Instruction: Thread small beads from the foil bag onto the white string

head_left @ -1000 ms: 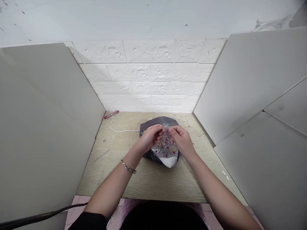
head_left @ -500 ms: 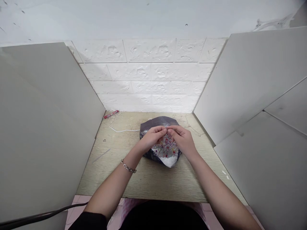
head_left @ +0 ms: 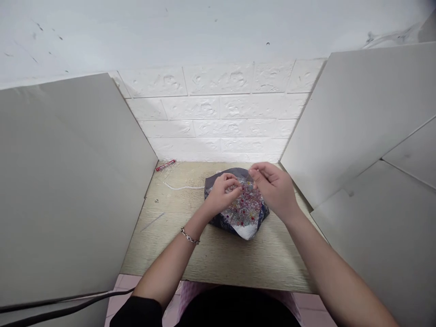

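Note:
A dark bag with a silvery inside (head_left: 247, 232) sits open on the table, holding a heap of small mixed beads (head_left: 243, 206) in clear, pink, red and yellow. Over the bag's left part is my left hand (head_left: 223, 194), its fingers curled and the thumb tip close to the index finger. My right hand (head_left: 274, 188) is raised at the bag's upper right, with thumb and forefinger pinched together. Whatever lies in either pinch is too fine to make out. A thin white strand (head_left: 185, 188) runs along the table to the bag's left side.
The wooden table (head_left: 204, 259) is closed in by a left grey panel (head_left: 78, 181), a right grey panel (head_left: 340, 127) and a white brick-patterned wall (head_left: 204, 109). A red packet (head_left: 165, 165), a thin needle-like stick (head_left: 152, 221) and a small metallic bit (head_left: 156, 200) lie at the left.
My hands, which met over the beads, have come apart. The right one has moved up and right; the left stays over the bag. The whole view has shifted slightly.

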`<state>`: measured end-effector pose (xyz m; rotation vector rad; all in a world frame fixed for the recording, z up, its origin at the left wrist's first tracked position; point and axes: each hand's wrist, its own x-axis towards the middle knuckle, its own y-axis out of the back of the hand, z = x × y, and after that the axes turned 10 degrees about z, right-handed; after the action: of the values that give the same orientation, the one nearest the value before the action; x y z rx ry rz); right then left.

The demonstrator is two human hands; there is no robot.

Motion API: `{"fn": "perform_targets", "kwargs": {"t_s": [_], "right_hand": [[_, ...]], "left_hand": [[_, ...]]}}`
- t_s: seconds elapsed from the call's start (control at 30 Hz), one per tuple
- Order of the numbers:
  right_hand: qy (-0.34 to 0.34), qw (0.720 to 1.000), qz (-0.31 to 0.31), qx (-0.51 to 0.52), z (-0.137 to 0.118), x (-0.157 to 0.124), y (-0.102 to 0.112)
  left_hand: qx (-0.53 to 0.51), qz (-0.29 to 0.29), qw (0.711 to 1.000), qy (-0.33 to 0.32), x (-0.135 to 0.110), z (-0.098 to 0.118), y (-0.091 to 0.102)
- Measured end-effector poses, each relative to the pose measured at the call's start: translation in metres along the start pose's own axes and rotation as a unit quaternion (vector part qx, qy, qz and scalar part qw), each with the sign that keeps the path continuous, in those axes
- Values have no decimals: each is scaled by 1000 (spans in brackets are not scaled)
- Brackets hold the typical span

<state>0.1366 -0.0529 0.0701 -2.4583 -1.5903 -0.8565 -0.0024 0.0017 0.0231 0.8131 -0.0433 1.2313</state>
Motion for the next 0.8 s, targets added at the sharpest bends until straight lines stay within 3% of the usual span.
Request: {"fn": "perform_targets", "kwargs": {"t_s": [0.07,0.17,0.27,0.37,0.57,0.73,0.8], "right_hand": [[52,999,0,-13,-21,11,3],[114,993,-9,-15,-46,30,-2],[150,988,-27,11,-57,49,-16],[165,985,-37,37,-59,60,-32],[181,983,-9,37,-59,73,-42],[173,984,40,26,-52,81,-26],[156,987,25,10,-45,78,-16]], "left_hand": [[108,55,992,-23,3,-3,5],[218,160,963,-8,9,-14,16],[258,231,938,24,15,-29,26],[264,255,929,44,19,-43,30],[176,223,959,9,20,-47,23],[110,143,983,-22,19,-37,17],[111,96,989,-21,18,-33,14]]}}
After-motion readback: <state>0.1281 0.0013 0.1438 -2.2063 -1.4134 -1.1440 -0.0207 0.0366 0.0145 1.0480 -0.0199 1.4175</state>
